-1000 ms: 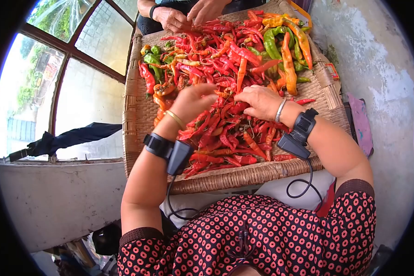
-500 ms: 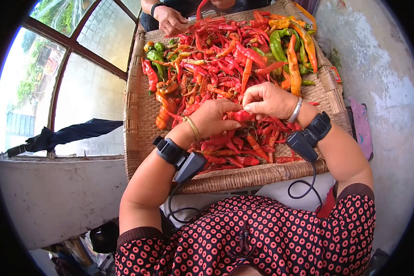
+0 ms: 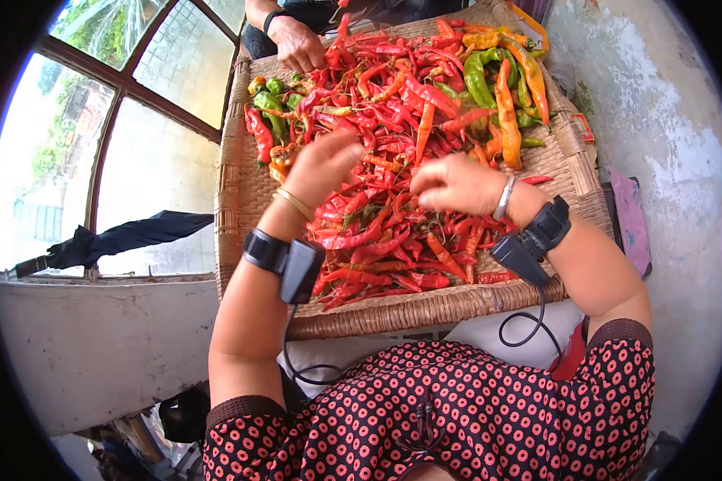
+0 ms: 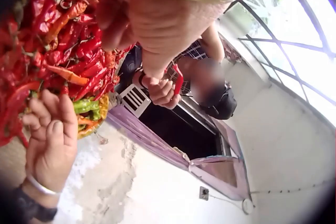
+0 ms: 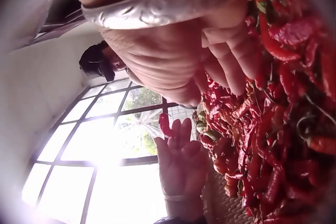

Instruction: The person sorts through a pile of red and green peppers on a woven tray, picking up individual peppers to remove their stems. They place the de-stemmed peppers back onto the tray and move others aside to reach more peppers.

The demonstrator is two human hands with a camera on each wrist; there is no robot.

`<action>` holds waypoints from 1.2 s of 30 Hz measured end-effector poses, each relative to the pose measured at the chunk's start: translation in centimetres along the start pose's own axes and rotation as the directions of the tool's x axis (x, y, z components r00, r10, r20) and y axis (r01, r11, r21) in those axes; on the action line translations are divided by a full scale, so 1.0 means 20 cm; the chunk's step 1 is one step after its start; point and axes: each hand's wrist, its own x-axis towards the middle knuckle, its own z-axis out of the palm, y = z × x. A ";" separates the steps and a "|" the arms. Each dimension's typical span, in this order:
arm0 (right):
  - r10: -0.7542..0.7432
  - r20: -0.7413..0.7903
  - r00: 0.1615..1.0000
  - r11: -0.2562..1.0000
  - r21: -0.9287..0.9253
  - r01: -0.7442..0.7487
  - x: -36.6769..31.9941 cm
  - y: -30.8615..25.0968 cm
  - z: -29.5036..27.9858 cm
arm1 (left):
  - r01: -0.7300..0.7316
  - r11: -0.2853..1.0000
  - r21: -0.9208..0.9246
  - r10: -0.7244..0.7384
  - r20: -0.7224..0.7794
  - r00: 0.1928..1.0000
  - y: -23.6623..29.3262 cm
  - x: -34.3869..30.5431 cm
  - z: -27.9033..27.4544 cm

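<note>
Red chili peppers point(image 3: 385, 240) lie heaped on a woven tray point(image 3: 449, 301), some with dry stems. My left hand point(image 3: 325, 167), with a yellow bangle, is raised over the left part of the heap, slightly blurred. In the right wrist view a small red pepper point(image 5: 165, 124) overlaps its fingertips; I cannot tell whether this hand holds it. My right hand point(image 3: 457, 183), with a silver bangle, hovers over the middle of the heap. Its fingers are loosely bent, and nothing shows in them in the left wrist view.
Green and orange peppers point(image 3: 507, 104) lie at the far right of the tray, more green ones point(image 3: 271, 111) at the far left. Across the tray, another person's hand point(image 3: 297, 46) rests near the heap. A folded dark umbrella point(image 3: 144, 236) lies by the window.
Both hands met over the heap half a second ago; now they are apart, the left having moved up and left. The other person's far hand has risen mostly out of the head view.
</note>
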 end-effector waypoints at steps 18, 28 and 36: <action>0.377 0.539 0.753 0.926 -0.203 -0.319 -0.02 -0.08 0.00 | -0.298 0.658 0.691 -0.122 0.489 0.864 -0.03 -0.05 0.07; 0.155 0.228 0.961 0.856 0.454 -0.246 -0.07 -0.08 -0.22 | 0.160 0.977 0.144 -0.201 0.347 0.916 0.05 -0.02 -0.06; 0.342 -0.258 0.904 0.545 0.838 0.033 -0.01 -0.01 -0.28 | 0.128 0.982 0.137 -0.164 0.297 0.941 0.01 0.01 -0.07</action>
